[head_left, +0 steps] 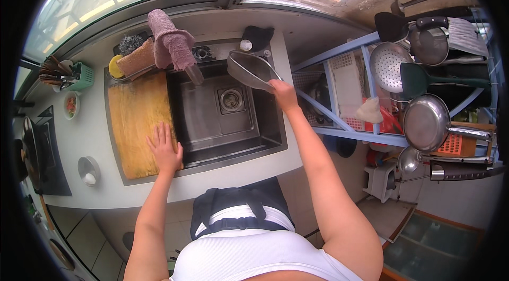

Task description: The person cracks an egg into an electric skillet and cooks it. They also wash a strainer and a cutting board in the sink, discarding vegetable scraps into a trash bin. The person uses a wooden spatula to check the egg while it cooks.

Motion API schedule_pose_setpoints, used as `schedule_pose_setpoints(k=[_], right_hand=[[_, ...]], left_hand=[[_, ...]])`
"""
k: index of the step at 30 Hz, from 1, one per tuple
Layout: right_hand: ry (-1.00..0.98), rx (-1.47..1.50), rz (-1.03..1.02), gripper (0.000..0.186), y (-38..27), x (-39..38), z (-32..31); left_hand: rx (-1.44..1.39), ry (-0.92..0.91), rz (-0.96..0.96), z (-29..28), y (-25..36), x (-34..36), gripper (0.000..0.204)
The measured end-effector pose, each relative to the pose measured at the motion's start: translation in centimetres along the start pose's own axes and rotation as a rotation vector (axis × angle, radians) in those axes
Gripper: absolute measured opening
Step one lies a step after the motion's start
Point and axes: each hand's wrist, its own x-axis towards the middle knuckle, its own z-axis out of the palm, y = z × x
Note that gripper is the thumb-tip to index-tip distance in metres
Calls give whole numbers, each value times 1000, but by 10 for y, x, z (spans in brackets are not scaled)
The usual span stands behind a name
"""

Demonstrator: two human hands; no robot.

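Note:
My left hand (165, 148) lies flat on a worn wooden cutting board (139, 122), near its right edge, with fingers stretched out. The board covers the left part of a dark steel sink (199, 117). At the sink's far right corner my right hand (282, 93) grips the rim of a grey bowl-shaped strainer (253, 68), which is held tilted above the basin. Whether its wall is fine mesh or solid is hard to tell. A round drain (231, 101) shows in the basin floor. A pink towel (172, 42) drapes over the faucet, hiding most of it.
Left on the counter stand a green utensil basket (82, 76), a small bowl of chopped food (71, 105) and a bowl holding an egg (89, 171). A black stove (49, 159) is farther left. At right, a blue rack (339, 132) carries pans, ladles and knives.

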Motion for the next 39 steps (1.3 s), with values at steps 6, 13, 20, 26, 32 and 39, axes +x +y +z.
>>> schedule_pose_setpoints(k=[6, 13, 20, 26, 32, 39], right_hand=[[23, 90, 60, 10, 6, 0, -7], [87, 122, 181, 25, 10, 10, -15], [333, 191, 398, 40, 29, 22, -20], [251, 85, 190, 35, 30, 16, -25], [21, -35, -218, 30, 11, 11, -33], [15, -74, -106, 28, 3, 15, -30]], left_hand=[[-5, 0, -5, 0, -1, 0, 74], [-2, 5, -4, 1, -2, 1, 74], [2, 18, 10, 3, -2, 1, 74], [1, 14, 4, 5, -2, 0, 75], [7, 4, 0, 3, 0, 0, 75], [16, 2, 5, 3, 0, 1, 75]])
